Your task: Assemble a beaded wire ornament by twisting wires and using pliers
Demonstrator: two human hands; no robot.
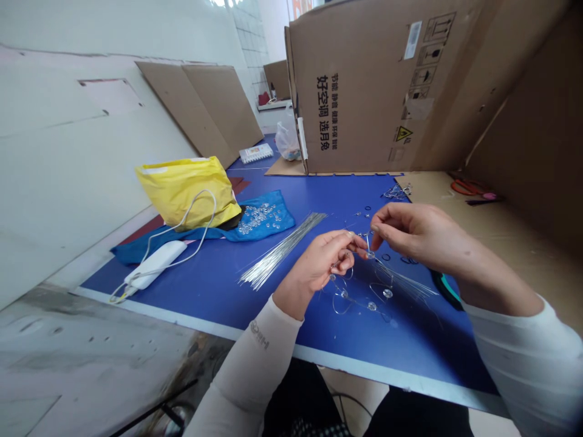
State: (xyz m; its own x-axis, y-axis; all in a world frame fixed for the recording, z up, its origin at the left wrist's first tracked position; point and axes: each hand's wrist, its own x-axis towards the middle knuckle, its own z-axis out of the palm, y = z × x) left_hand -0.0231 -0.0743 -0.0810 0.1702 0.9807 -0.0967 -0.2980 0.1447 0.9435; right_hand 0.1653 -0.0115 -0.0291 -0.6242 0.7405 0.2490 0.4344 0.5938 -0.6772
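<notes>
Well, on the blue tabletop [255, 309], the left hand [319, 264] curls its fingers closed around a looped, beaded wire strand [359, 297], while the right hand [416, 230] pinches that same strand between thumb and forefinger (the fingers partly hide the exact grip). The strand lies near the tabletop's middle. Also on the tabletop, left of the hands, are a sheaf of thin silver wires [282, 250], a blue cloth [277, 227] heaped with clear beads [255, 216], a yellow bag [182, 191] and a white power bank [155, 264].
</notes>
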